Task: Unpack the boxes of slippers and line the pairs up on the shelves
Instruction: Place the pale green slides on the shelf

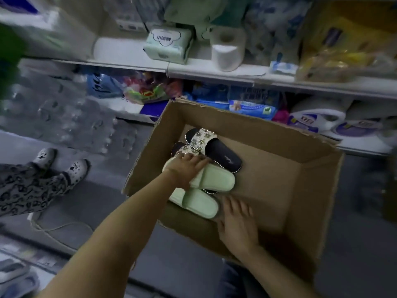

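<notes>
2 green slippers (pixel 206 190) under left hand (pixel 187 168).

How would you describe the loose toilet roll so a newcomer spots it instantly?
Start at the upper white shelf above the cardboard box. Near its middle, right of a pale green tissue pack, stands the toilet roll. It alone is unwrapped, plain white.

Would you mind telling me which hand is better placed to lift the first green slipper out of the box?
The left hand. It already lies over the upper green slipper, fingers curled on its strap. The right hand rests flat on the floor of the cardboard box, beside the lower green slipper, holding nothing.
</notes>
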A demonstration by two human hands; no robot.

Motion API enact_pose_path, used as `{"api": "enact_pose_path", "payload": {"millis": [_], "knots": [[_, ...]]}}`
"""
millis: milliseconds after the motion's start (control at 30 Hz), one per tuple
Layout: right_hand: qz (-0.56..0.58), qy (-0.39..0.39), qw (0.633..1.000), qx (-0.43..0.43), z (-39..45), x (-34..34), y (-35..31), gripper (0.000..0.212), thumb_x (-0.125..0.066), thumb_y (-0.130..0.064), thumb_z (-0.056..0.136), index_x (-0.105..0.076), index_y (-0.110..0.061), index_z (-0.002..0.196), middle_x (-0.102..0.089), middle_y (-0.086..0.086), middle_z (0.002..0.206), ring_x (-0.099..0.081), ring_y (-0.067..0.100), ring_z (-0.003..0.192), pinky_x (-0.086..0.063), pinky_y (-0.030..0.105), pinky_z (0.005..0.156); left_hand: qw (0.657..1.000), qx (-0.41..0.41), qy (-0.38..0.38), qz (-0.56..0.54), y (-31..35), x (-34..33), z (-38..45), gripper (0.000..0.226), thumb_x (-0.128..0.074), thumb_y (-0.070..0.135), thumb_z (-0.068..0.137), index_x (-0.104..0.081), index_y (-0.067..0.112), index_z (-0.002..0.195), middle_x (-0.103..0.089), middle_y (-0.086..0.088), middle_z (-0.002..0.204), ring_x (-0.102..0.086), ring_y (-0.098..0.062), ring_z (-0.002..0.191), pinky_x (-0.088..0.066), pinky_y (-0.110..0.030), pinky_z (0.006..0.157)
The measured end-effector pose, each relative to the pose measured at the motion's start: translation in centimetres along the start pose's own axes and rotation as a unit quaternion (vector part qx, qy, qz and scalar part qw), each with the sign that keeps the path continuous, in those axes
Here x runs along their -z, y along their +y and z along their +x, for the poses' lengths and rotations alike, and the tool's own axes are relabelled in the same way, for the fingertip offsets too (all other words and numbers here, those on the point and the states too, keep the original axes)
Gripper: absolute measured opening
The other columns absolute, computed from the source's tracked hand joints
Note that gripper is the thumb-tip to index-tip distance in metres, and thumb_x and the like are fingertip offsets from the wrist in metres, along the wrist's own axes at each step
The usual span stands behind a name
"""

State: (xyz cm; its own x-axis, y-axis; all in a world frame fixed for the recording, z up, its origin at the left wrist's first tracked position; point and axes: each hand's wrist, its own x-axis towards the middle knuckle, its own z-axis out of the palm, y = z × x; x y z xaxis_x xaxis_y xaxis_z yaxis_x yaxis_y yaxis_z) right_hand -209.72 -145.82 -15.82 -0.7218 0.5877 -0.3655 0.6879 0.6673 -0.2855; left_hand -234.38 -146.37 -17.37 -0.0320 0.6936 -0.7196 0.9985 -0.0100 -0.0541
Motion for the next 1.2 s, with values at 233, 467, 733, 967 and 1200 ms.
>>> {"api": "enact_pose_path", "payload": {"millis": [233, 467, 733, 967, 1200], "knots": [[0.02, -0.072, 0.995, -0.07, 2.9, -6.1, -2.9, 0.077, -0.091, -0.033, 0.04, -0.068, -0.011, 0.11, -0.068, 0.01, 0.099, -0.065, 0.029, 0.081, -0.053, 0.04, 0.07, 0.998, -0.032, 0.053, -0.02, -2.4, -0.8, 0.7, 0.117, -0.074, 0.053, 0.068, -0.004, 0.028, 0.158, -0.027, -0.004, 0.154, -0.031, -0.03, 0.136, -0.029, -0.045, 0.114], [0.035, -0.101, 0.984, -0.144, 6.7, -9.8, -1.9, 0.062, -0.071, -0.038, 0.076, -0.044, -0.017, 0.128, -0.045, 0.007, 0.131, -0.042, 0.026, 0.121, -0.036, 0.037, 0.097, 0.994, -0.046, 0.102, -0.018, -4.7, -1.5, 0.5, 0.116, -0.075, 0.055, 0.068, -0.006, 0.028, 0.158, -0.027, -0.003, 0.153, -0.03, -0.029, 0.135, -0.028, -0.044, 0.113], [0.211, -0.127, 0.936, -0.251, 6.8, -9.7, -2.0, 0.058, -0.074, -0.024, 0.082, -0.047, -0.018, 0.133, -0.042, 0.009, 0.135, -0.051, 0.029, 0.118, -0.042, 0.034, 0.098, 0.991, -0.059, 0.113, -0.046, -4.8, -1.8, 0.6, 0.114, -0.073, 0.058, 0.066, -0.01, 0.027, 0.156, -0.03, -0.003, 0.15, -0.032, -0.028, 0.133, -0.03, -0.046, 0.112], [0.443, -0.068, 0.836, -0.318, 7.1, -4.8, 6.7, 0.041, -0.073, 0.003, 0.076, -0.058, -0.012, 0.111, -0.062, 0.005, 0.102, -0.059, 0.023, 0.093, -0.043, 0.027, 0.076, 0.984, -0.053, 0.106, -0.137, -3.9, -0.4, 0.2, 0.112, -0.074, 0.06, 0.062, -0.015, 0.033, 0.153, -0.033, 0.0, 0.142, -0.033, -0.026, 0.126, -0.037, -0.049, 0.106], [0.581, 0.092, 0.677, -0.442, 11.1, -1.7, 13.5, 0.044, -0.078, 0.002, 0.075, -0.06, -0.002, 0.115, -0.066, 0.015, 0.112, -0.062, 0.029, 0.096, -0.054, 0.041, 0.082, 0.938, 0.036, 0.123, -0.323, 1.6, -0.8, 2.7, 0.115, -0.077, 0.061, 0.059, -0.018, 0.03, 0.153, -0.042, -0.002, 0.143, -0.041, -0.029, 0.123, -0.04, -0.049, 0.103]]}}
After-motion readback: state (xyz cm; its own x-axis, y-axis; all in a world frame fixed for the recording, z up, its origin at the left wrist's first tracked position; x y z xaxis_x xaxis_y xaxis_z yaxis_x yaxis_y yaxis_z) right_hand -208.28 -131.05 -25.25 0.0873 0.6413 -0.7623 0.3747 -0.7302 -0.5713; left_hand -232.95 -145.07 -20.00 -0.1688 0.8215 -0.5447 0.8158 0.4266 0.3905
